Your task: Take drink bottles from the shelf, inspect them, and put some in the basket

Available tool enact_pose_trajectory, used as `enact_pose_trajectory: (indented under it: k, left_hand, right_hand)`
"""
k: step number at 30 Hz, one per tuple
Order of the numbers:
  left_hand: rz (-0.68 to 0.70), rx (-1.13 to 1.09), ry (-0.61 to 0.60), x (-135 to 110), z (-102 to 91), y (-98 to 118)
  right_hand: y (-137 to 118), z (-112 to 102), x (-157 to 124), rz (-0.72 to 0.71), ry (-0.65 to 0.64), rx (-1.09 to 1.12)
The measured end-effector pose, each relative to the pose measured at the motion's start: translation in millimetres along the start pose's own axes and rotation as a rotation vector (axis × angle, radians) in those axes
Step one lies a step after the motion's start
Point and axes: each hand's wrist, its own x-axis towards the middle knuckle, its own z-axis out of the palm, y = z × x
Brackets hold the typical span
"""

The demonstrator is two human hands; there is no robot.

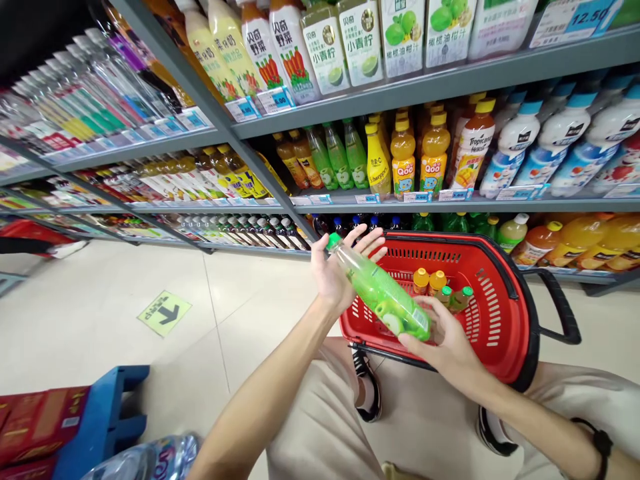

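Observation:
A green drink bottle (377, 288) with a green cap lies tilted between my two hands, cap up to the left. My left hand (336, 267) cradles its neck end with fingers partly spread behind it. My right hand (445, 337) grips its bottom end from below. Both are over the near rim of a red shopping basket (493, 313) on the floor. Inside the basket stand several bottles (440, 287) with orange and green caps.
Shelves (400, 90) of bottled drinks run across in front, with price tags on the edges. The basket's black handle (563, 310) sticks out right. A blue pallet (103, 420) with red boxes sits lower left. An arrow sticker (164, 312) marks the tiled floor.

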Motion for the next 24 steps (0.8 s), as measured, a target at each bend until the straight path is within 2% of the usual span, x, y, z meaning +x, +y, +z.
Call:
enact_pose_trajectory:
  k: [6,11,15,18,21,24]
  left_hand:
    - [0.010,0.061,-0.035,0.7,1.7,-0.4]
    - [-0.004,0.078,-0.040,3.1,1.3,-0.3]
    - [0.023,0.193,-0.117,6.6,-1.8,0.6]
    - [0.061,0.369,-0.154,12.5,-7.8,3.5]
    - [0.145,0.728,-0.174,20.7,-17.3,6.0]
    - [0.159,1.034,-0.107,27.8,-26.2,3.3]
  right_hand:
    - [10.7,2.1,-0.5,-0.072,0.089,-0.178]
    - [6.3,0.6,-0.9,-0.163,0.164,-0.346]
    - [1.5,-0.3,-0.2,-0.250,0.205,-0.502]
    - [1.7,-2.1,3.6,-0.252,0.214,-0.522]
    - [6.3,-5.4,9.3,-0.228,0.231,-0.511]
    - [14.3,-9.9,13.7,-0.177,0.247,-0.501]
